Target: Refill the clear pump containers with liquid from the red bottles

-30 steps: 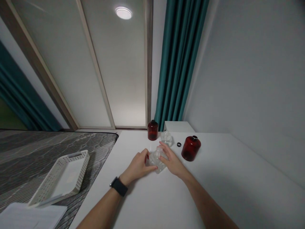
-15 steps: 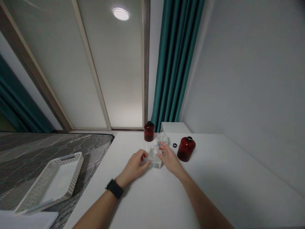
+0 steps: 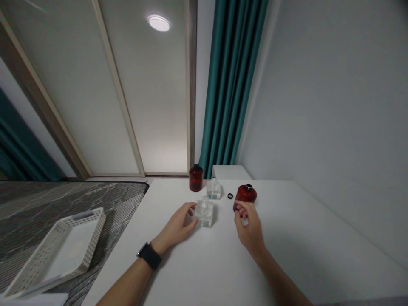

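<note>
A square clear glass bottle point(image 3: 204, 214) with a rounded clear top stands on the white table point(image 3: 197, 263). My left hand point(image 3: 178, 221) is at its left side, thumb and fingers apart, the tips at or close to the glass; contact is hard to tell. My right hand point(image 3: 251, 227) hovers in front of a dark red bottle point(image 3: 246, 193), covering its lower part. Its fingers are loosely bent, with thumb and forefinger tips slightly apart and nothing visible between them. A small black ring point(image 3: 230, 196) lies just left of that bottle.
Behind stand a second clear glass bottle point(image 3: 213, 190) and another red bottle point(image 3: 196, 178) with a black neck. A white perforated basket point(image 3: 57, 250) sits lower left, beyond the table edge. A white box-like surface point(image 3: 231, 171) adjoins the far edge; a grey wall point(image 3: 334, 106) bounds the right.
My right hand has left the clear bottle's top and moved right, in front of the red bottle. My left hand remains beside the clear bottle. The view has shifted slightly.
</note>
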Demonstrator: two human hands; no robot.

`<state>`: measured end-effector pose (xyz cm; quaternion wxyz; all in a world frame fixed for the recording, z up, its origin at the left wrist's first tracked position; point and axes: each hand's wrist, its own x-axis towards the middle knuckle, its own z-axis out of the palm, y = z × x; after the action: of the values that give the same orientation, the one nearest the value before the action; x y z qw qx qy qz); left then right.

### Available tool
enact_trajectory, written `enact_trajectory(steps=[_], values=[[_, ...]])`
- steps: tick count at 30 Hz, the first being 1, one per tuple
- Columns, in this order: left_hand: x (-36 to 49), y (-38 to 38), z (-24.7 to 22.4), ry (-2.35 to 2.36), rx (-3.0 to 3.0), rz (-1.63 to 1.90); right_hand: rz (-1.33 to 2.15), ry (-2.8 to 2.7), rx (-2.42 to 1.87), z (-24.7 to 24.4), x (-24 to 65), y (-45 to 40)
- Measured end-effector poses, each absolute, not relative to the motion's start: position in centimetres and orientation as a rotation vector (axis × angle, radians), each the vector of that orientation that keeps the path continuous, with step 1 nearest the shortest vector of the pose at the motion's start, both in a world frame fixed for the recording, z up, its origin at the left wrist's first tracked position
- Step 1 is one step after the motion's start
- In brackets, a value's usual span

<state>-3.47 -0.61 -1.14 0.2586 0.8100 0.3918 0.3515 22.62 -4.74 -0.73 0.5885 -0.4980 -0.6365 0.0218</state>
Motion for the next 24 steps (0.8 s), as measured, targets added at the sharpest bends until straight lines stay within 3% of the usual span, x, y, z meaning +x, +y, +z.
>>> enact_trajectory(steps=[8, 17, 24], values=[[-3.5, -0.7, -1.4, 1.118, 2.213, 0.941, -0.089, -1.088, -1.352, -1.8, 25.7, -2.5], [-3.5, -0.8, -1.0, 1.214, 2.272, 0.976, 0.323, -1.04, -1.451, -3.7, 26.1, -0.5], [-3.0, -0.8, -1.0, 1.293, 2.293, 1.0, 0.528, -1.021, -1.368, -2.5, 24.3, -2.1]])
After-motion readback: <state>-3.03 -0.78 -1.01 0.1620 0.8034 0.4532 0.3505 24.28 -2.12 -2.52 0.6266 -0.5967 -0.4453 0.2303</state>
